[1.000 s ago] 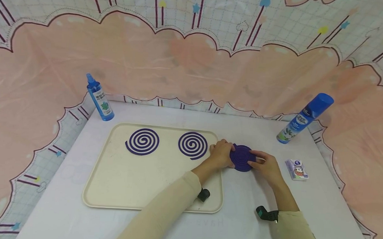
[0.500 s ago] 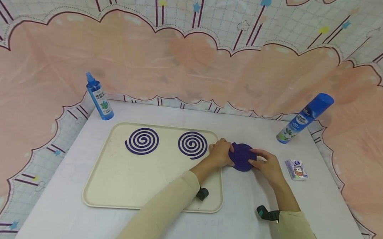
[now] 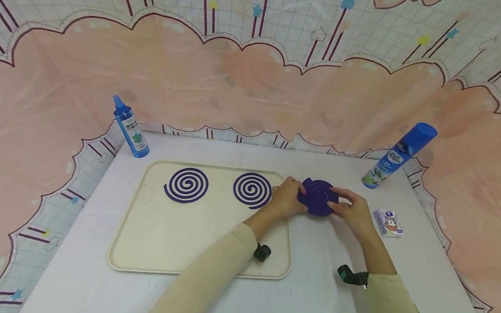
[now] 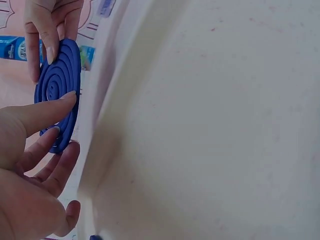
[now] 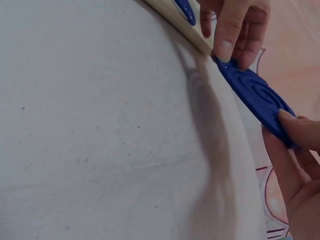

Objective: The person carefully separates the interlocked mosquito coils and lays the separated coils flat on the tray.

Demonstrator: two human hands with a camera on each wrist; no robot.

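Both hands hold a dark blue mosquito coil (image 3: 319,198) beside the tray's right edge, its rings lying tightly together. At its left rim my left hand (image 3: 288,197) pinches it between thumb and fingers. My right hand (image 3: 353,212) grips the opposite rim the same way. Seen from the right wrist, the coil (image 5: 255,95) is held tilted above the white table, over a shadow. Two opened-out spiral coils, one at the left (image 3: 187,185) and one nearer my left hand (image 3: 252,190), lie along the far side of the cream tray (image 3: 179,247).
A blue spray bottle (image 3: 131,130) stands beyond the tray's far left corner. At the back right is a blue aerosol can (image 3: 395,158). A small white and purple packet (image 3: 388,222) lies right of my right hand. Patterned cloth (image 3: 253,96) hangs behind the table.
The held coil has shifted slightly away from me and to the right, and tilted, with both hands moving along. The tray and its two coils stay put.
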